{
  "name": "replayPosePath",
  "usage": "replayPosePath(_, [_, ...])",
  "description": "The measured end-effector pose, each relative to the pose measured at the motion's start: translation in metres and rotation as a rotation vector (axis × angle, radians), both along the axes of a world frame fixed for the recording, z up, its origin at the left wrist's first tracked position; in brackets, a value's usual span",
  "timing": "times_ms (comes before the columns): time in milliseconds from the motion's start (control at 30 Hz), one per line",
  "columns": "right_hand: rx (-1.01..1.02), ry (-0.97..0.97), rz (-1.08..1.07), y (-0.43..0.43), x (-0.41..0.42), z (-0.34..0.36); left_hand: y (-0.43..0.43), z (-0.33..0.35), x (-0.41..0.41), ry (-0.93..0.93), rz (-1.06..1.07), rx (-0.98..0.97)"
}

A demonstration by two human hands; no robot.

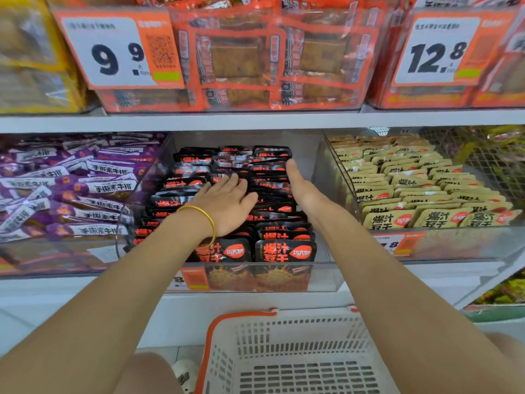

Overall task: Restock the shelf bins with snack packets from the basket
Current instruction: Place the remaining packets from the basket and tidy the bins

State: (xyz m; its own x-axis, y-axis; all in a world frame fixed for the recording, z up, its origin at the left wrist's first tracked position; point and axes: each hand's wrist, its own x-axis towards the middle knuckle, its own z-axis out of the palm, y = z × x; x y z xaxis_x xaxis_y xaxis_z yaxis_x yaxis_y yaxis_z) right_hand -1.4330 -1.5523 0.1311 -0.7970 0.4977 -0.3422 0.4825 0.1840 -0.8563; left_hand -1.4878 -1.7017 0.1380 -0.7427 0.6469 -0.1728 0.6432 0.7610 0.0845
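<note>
Tidy step: L hand (227, 203) and R hand (301, 186) both flat-open, gripping nothing, squaring black foil snack packets (285, 250) in clear plastic bin (324, 275); white lattice basket (284, 331) looks empty, nxt recheck it.

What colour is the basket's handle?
Orange handle on a white basket, seen best in the head view.

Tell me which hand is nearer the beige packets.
Right. The right hand edges the black packets on the side toward the beige packets; the left hand presses flat farther away.
</note>
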Motion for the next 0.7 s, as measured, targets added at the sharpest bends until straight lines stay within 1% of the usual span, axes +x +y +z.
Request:
replayPosePath(100, [0.009, 0.009, -0.022, 0.004, -0.006, 0.0, 0.006, -0.001, -0.012, 0.058, 0.032, 0.064])
replayPosePath(167, [0.017, 0.004, -0.021, 0.003, -0.011, 0.001, 0.007, -0.005, -0.019, 0.048, 0.06, 0.023])
replayPosePath(267, [0.056, -0.028, 0.037, 0.003, -0.011, -0.001, 0.006, -0.009, -0.021, 0.014, 0.064, -0.023])
replayPosePath(300, [0.062, -0.033, 0.05, 0.004, -0.009, -0.002, 0.005, -0.008, -0.02, 0.0, 0.056, -0.001])
replayPosePath(367, [0.109, -0.037, 0.069, 0.005, -0.005, -0.002, 0.001, -0.002, -0.023, -0.033, 0.065, 0.116])
replayPosePath(433, [0.227, -0.014, 0.077, 0.005, -0.002, 0.001, -0.012, 0.001, -0.036, 0.017, 0.125, 0.206])
replayPosePath(500, [0.39, 0.056, 0.059, 0.003, -0.001, 0.005, -0.032, -0.001, -0.048, 0.081, 0.208, 0.14])
replayPosePath(567, [0.475, 0.072, 0.077, -0.003, -0.003, 0.008, -0.046, -0.005, -0.047, 0.041, 0.247, 0.032])
replayPosePath(633, [0.504, 0.018, 0.147, -0.012, -0.006, 0.006, -0.05, -0.008, -0.042, 0.017, 0.239, -0.003])
replayPosePath(700, [0.584, -0.059, 0.219, -0.019, -0.005, 0.0, -0.052, -0.005, -0.04, -0.002, 0.23, 0.011])
